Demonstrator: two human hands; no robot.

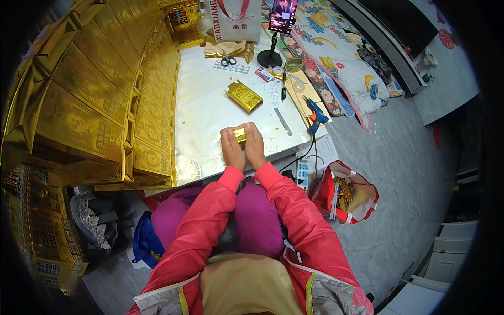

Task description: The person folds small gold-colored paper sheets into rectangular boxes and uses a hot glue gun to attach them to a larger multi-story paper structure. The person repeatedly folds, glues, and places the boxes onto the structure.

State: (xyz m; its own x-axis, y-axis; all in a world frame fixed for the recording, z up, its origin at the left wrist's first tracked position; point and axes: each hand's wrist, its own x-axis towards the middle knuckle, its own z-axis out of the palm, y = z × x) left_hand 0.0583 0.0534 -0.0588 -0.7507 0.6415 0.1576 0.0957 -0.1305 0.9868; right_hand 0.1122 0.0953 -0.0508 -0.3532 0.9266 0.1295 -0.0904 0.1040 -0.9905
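Observation:
My left hand [231,148] and my right hand [254,145] are pressed together at the near edge of a low white table [202,113]. Between them they grip a small gold foil paper piece [240,134], mostly hidden by my fingers. Farther back on the table lies a finished gold paper ingot box [244,96], apart from both hands. My red sleeves come up from the lower edge over purple trousers.
A tall stack of gold paper boxes [100,94] lines the table's left side. Scissors [228,60], a blue glue gun [316,116], a metal ruler [282,121], tape and a phone on a stand [281,21] lie at the back right. A red bag [346,194] and power strip [302,173] sit on the floor.

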